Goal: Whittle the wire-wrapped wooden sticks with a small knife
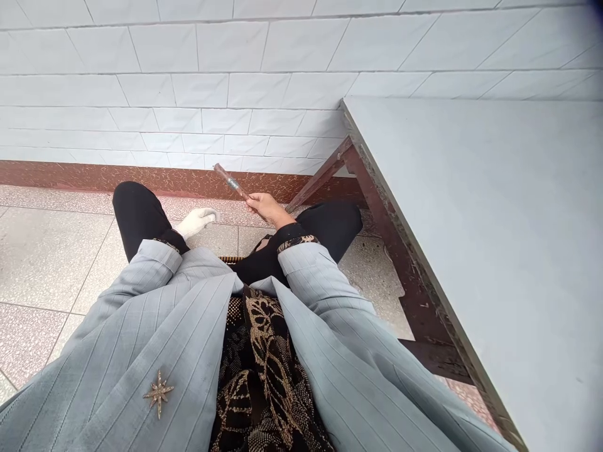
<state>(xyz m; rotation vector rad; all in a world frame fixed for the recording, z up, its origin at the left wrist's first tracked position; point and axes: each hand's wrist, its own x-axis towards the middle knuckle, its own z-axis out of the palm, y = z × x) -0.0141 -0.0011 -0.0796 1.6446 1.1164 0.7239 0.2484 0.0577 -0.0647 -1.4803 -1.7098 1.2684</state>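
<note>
I log the right hand [266, 208], fingers closed around a short wooden-handled tool [230, 182], its long axis angled up-left toward the tiled wall [235, 88]. The white-gloved left hand [196, 221] lies farther off; it appears empty, though its finger spread is hard to judge.

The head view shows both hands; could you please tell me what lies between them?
Speckled floor tile lies between the gloved left hand and the bare right hand in the head view.
</note>
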